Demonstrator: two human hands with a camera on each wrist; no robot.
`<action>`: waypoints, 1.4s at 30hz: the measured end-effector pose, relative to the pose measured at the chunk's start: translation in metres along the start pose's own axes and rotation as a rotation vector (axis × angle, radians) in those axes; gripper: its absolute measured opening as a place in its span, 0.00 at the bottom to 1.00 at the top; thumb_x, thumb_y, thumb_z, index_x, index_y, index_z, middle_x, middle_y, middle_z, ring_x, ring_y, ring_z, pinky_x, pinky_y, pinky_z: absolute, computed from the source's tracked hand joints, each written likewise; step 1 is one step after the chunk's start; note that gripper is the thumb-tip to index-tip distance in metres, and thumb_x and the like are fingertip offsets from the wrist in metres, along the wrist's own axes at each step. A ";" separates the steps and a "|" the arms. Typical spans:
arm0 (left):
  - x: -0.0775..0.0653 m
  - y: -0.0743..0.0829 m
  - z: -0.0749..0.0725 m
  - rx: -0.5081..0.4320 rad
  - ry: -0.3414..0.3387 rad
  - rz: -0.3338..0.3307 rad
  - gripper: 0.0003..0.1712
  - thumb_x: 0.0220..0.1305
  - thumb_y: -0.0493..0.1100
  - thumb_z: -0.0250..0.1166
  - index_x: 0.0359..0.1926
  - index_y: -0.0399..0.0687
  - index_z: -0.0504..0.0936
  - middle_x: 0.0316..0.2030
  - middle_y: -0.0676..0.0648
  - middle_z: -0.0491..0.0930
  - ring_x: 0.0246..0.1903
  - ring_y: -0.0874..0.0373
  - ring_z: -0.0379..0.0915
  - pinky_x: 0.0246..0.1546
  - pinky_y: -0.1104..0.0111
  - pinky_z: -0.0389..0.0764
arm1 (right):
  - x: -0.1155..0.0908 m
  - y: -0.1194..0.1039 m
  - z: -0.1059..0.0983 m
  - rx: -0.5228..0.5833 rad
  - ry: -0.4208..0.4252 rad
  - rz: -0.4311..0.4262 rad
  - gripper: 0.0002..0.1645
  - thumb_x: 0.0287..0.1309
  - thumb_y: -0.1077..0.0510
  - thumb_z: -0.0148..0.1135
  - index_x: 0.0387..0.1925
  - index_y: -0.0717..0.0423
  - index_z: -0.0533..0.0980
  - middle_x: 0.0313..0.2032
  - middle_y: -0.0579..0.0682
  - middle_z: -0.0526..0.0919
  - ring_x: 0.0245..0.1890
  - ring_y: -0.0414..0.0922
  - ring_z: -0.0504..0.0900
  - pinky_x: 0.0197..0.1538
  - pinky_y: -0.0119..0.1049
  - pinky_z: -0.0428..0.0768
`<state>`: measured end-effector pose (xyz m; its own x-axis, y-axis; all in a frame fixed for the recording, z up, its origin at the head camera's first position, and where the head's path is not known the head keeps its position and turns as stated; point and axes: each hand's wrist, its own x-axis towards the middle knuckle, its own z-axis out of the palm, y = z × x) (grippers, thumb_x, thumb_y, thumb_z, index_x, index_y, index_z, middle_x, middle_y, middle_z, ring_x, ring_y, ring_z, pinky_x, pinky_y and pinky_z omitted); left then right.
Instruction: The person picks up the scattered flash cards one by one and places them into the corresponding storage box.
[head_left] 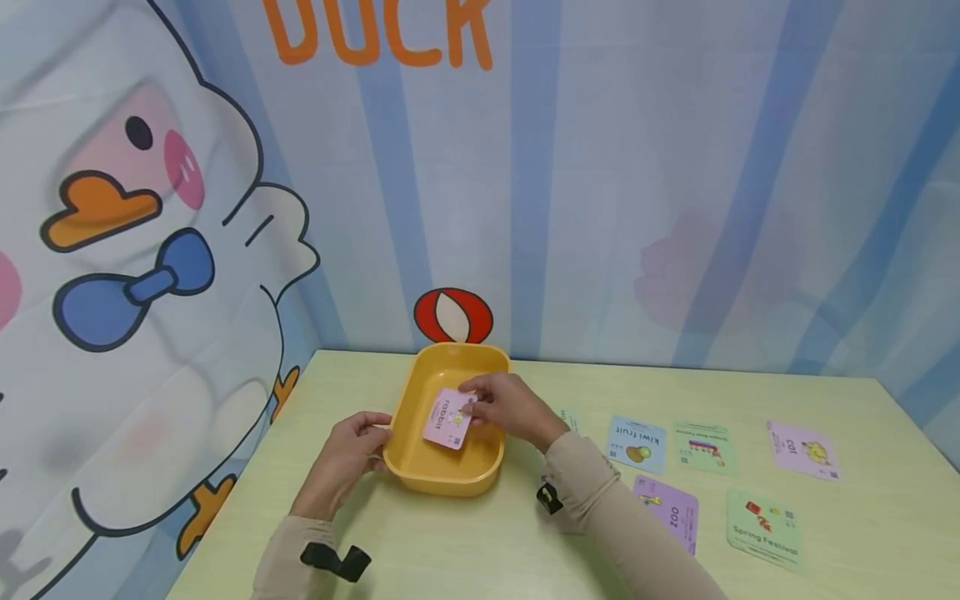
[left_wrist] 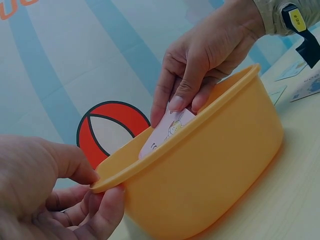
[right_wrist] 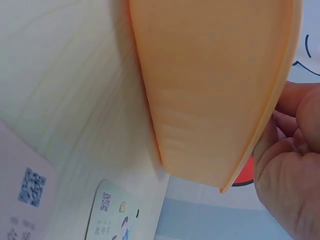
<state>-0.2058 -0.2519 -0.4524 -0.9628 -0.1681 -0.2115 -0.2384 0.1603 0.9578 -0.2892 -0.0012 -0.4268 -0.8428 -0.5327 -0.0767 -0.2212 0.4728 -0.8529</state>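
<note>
A yellow plastic basin [head_left: 446, 483] stands toward the back of the table. The left hand [head_left: 351, 458] pinches its left rim between thumb and fingers, as the left wrist view shows closely. Over the inside of the basin, the right hand [head_left: 513, 408] pinches a pink card [head_left: 448, 418] printed "rabbit" by its right edge. In the left wrist view the card [left_wrist: 167, 131] is partly hidden behind the near wall. The right wrist view shows the basin's outer side [right_wrist: 200, 90], with the right hand [right_wrist: 292, 150] beyond its rim and the card out of sight.
Right of the basin lie a kiwi fruit card [head_left: 636, 444], a green dragon boat card [head_left: 706, 447], a cat card [head_left: 804, 450], a purple card [head_left: 670, 510] and a Spring Festival card [head_left: 764, 527]. The right forearm partly covers other cards. A duck-printed cloth [head_left: 600, 167] hangs behind.
</note>
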 end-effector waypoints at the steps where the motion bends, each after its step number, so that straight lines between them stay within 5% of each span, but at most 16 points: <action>1: 0.000 0.000 0.000 0.000 0.000 0.001 0.17 0.71 0.36 0.58 0.58 0.35 0.75 0.41 0.39 0.78 0.34 0.54 0.75 0.30 0.69 0.81 | 0.000 0.000 0.000 0.001 0.001 -0.003 0.21 0.65 0.61 0.66 0.59 0.57 0.80 0.38 0.50 0.83 0.40 0.52 0.83 0.51 0.48 0.84; 42: 0.000 -0.001 0.002 -0.022 -0.007 0.012 0.17 0.71 0.35 0.58 0.58 0.34 0.75 0.43 0.38 0.78 0.35 0.53 0.77 0.29 0.70 0.81 | 0.002 0.007 0.004 0.055 0.073 -0.024 0.06 0.62 0.60 0.69 0.38 0.56 0.80 0.33 0.51 0.83 0.38 0.56 0.87 0.47 0.47 0.86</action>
<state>-0.2058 -0.2506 -0.4540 -0.9664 -0.1595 -0.2017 -0.2246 0.1412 0.9642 -0.2900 -0.0021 -0.4348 -0.8716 -0.4898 -0.0201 -0.2159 0.4204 -0.8813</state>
